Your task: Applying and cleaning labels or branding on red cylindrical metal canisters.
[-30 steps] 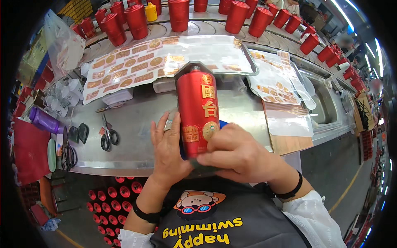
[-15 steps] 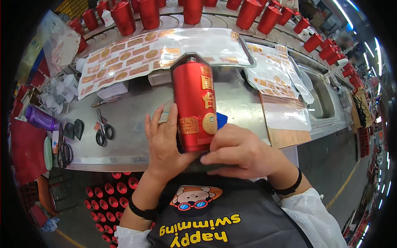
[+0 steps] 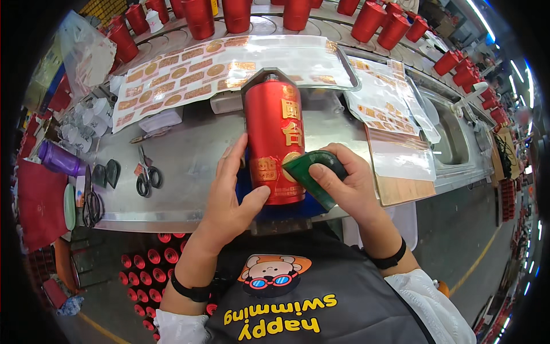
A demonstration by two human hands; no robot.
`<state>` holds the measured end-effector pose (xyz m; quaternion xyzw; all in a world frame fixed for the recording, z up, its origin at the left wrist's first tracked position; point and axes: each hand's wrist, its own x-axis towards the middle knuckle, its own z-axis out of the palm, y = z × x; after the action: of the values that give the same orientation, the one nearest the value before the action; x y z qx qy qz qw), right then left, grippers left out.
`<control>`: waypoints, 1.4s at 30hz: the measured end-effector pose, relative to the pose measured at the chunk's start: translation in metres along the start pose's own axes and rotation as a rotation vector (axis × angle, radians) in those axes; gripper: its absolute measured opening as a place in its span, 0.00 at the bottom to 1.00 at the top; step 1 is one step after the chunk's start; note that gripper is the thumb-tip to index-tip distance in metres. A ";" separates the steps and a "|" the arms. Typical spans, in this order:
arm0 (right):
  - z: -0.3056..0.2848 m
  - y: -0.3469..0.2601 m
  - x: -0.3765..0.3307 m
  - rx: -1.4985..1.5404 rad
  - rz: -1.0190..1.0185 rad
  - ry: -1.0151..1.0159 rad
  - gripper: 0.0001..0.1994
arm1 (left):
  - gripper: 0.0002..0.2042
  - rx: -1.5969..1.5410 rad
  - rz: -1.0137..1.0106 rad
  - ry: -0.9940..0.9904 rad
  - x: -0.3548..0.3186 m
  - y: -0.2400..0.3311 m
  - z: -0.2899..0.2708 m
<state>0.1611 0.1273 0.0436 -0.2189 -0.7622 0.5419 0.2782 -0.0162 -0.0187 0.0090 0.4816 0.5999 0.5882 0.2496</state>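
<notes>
Head view: I see the red bottle [image 3: 263,132] already carries gold emblems [image 3: 265,169]; left hand [image 3: 231,192], fingers spread, touches it; right hand [image 3: 352,180] grips green scraper [image 3: 312,175]; what remains, I cannot tell.

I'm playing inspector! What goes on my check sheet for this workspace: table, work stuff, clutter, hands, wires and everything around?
Surface: shiny metal table.
Job's things: red bottle with gold stickers; green scraper.
Clutter: scissors, purple bottle, sticker sheets.
Hands: left hand against the red bottle; right hand holding the green scraper, its tip over the round gold sticker.
Cables: dark tangle far right, perhaps cables.
Surroundings: red containers beyond the table; sink at right.
</notes>
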 end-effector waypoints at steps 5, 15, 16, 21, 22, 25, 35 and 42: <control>0.000 0.004 0.001 -0.018 0.012 0.014 0.11 | 0.38 0.121 -0.033 0.032 0.005 0.006 0.004; 0.001 0.008 0.001 0.017 0.006 0.005 0.11 | 0.36 0.234 -0.061 0.010 0.012 0.020 -0.001; 0.001 0.009 0.001 0.028 0.005 0.005 0.11 | 0.36 0.225 -0.073 0.000 0.013 0.021 -0.001; 0.002 0.009 0.002 0.032 0.010 0.005 0.11 | 0.35 0.213 -0.092 -0.005 0.014 0.026 -0.001; 0.002 0.010 0.002 0.031 0.012 0.003 0.11 | 0.35 0.220 -0.104 -0.006 0.014 0.026 -0.001; 0.001 0.010 0.002 0.032 0.014 0.002 0.11 | 0.35 0.239 -0.114 -0.010 0.015 0.028 -0.001; 0.001 0.012 0.002 0.033 0.044 -0.012 0.12 | 0.35 0.261 -0.142 -0.033 0.017 0.033 -0.003; 0.002 0.012 0.002 0.083 0.059 -0.014 0.12 | 0.36 0.272 -0.106 -0.036 0.018 0.032 -0.002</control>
<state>0.1590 0.1310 0.0322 -0.2259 -0.7342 0.5826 0.2656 -0.0164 -0.0093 0.0447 0.4891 0.6940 0.4788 0.2233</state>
